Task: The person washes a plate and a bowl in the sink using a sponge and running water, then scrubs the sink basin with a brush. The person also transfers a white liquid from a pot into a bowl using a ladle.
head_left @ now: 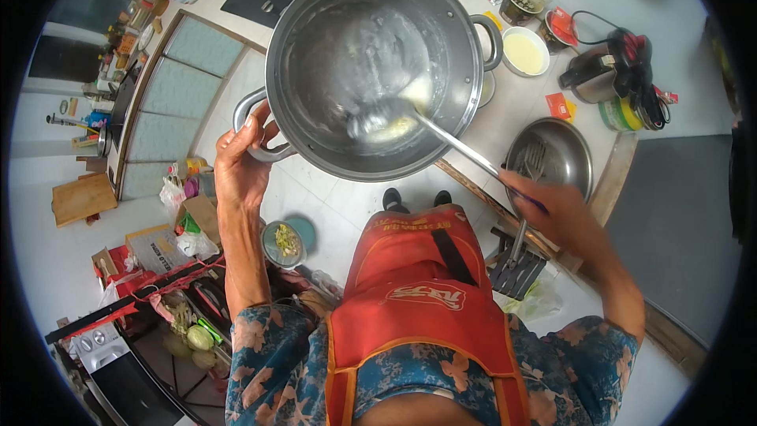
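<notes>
A large grey two-handled pot (319, 65) is held up in front of me, its mouth facing my eyes. My left hand (243, 145) grips the metal loop handle (273, 154) on its left side. The opposite loop handle (492, 42) is free. In my right hand (544, 198) is the long shaft of a metal ladle (464, 148). Its blurred head (384, 115) lies inside the pot, near the lower wall. Around it, some pale, wet residue (417, 92) coats the inside of the pot.
On the right counter stand a white bowl of pale yellow liquid (525, 52), a steel basin (568, 136) holding a slotted utensil, and a black appliance (609, 68). A bin with food scraps (285, 242) sits on the floor. Boxes (157, 248) crowd the left.
</notes>
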The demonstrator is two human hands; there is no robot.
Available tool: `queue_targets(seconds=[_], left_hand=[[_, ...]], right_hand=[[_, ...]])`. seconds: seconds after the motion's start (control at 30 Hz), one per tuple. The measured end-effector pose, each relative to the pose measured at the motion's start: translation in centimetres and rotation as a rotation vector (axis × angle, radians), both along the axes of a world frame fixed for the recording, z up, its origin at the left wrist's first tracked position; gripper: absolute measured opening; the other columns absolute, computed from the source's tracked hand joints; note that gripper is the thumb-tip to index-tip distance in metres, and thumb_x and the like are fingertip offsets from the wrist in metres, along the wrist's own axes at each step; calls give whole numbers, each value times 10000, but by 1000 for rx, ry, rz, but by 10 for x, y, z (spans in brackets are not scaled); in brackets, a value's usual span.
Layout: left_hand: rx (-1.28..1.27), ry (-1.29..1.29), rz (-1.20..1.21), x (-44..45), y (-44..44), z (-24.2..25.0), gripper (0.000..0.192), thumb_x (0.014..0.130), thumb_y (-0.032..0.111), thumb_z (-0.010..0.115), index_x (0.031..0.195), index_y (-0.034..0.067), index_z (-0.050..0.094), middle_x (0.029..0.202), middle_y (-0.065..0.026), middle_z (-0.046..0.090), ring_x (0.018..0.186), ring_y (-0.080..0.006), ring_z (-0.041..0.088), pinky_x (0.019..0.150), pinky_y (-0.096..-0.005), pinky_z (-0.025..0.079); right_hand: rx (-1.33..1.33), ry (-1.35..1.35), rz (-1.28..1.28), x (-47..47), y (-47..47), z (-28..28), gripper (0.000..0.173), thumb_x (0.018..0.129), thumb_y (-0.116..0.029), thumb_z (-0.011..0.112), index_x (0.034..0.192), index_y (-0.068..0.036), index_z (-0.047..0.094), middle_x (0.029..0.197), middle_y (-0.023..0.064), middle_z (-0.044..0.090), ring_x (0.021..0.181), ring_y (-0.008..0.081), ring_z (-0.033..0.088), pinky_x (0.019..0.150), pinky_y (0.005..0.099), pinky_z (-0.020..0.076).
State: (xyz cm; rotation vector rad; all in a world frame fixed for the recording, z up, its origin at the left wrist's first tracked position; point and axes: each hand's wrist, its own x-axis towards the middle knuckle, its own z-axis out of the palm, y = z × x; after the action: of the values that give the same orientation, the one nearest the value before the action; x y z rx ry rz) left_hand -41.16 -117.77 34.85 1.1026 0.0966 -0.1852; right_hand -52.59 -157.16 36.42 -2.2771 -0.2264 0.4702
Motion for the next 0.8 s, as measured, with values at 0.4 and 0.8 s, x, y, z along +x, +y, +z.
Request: queue_targets(seconds=[0.4, 0.8], left_hand=[[15, 18, -11, 1, 1, 2, 261, 868, 166, 637, 675, 12, 552, 1278, -256, 536, 1086, -371, 586, 868, -563, 512], [-1, -8, -67, 7, 9, 2, 271, 873, 156, 630, 670, -5, 550, 1276, -273, 530, 1082, -382, 588, 862, -552, 526]], right_hand=[[-261, -66, 96, 0, 14, 3, 452, 896, -91, 559, 1344, -142, 523, 766, 194, 583, 633, 292, 572, 637, 376, 462], [-84, -164, -59, 13, -3, -20, 469, 884, -60, 574, 1337, -172, 533, 785, 172, 610, 656, 296, 586, 667, 320, 488]])
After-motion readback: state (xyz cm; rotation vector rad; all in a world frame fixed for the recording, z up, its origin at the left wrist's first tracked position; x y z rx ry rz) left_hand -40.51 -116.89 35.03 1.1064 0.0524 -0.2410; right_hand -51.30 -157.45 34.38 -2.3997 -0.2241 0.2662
